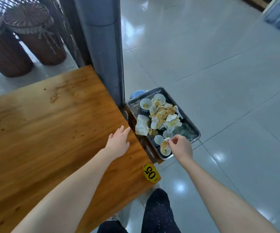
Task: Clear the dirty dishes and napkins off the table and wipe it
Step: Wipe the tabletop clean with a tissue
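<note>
A metal tray (192,129) sits low beside the right end of the wooden table (43,125). It holds several small white bowls (145,103), cups and a heap of crumpled, stained napkins (162,115). My right hand (180,147) hovers over the tray's near end and pinches a small white napkin scrap (167,139) above a cup. With fingers straight, my left hand (119,142) rests flat on the table near its right edge. Crumbs and stains dot the tabletop.
A grey pillar (102,47) stands behind the table's right corner. Two brown wicker stools (35,36) stand at the far left. A yellow "05" sticker (150,173) marks the table's near corner. Shiny tiled floor (220,81) spreads to the right. My dark-trousered legs show at the bottom.
</note>
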A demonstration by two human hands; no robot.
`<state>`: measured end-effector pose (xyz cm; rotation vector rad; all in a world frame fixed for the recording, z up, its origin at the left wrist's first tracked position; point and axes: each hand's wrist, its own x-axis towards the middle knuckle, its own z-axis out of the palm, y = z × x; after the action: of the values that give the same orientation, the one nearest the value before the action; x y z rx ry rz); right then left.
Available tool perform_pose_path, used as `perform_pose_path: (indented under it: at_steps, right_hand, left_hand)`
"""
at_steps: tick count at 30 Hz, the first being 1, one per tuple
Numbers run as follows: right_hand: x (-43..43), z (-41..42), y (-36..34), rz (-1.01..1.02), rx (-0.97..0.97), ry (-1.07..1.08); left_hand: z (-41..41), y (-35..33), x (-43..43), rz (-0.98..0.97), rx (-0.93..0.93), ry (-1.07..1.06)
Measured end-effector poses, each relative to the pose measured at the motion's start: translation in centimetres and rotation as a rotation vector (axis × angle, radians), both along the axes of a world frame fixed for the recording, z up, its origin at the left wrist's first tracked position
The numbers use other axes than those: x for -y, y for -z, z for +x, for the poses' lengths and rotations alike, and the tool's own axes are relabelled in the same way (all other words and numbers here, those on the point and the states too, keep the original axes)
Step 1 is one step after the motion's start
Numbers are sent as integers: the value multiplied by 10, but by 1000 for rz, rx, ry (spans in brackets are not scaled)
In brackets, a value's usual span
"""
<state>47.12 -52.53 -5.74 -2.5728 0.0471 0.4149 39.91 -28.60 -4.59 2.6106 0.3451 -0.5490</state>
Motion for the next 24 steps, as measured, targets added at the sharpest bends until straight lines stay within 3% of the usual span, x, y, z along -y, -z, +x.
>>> perform_pose_path:
  at_steps: [11, 18, 24]
  right_hand:
    - [29, 111, 27, -50, -147, -272]
    - [15, 140, 32, -89, -180, -418]
    - [-31, 132, 18, -86, -82, -624]
  left_hand:
    - [92, 10, 62, -12, -33, -231]
    - [92, 10, 64, -64, -38, -403]
    - [59, -4, 49, -19, 26, -546]
